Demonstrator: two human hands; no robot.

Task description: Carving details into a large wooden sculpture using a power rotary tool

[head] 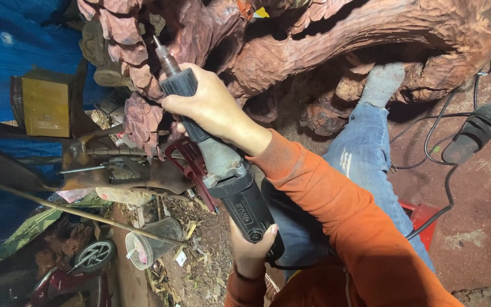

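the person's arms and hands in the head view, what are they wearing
Both hands are bare, with no gloves, rings or watch in view. The right hand comes out of a long orange fabric sleeve with a ribbed cuff, dusty and creased. The left hand shows only a short stretch of the same orange sleeve at the wrist, at the bottom edge of the picture.

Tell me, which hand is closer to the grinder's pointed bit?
Right. The right hand grips the grinder at its neck, just behind the bit; the left hand holds the rear end, far back.
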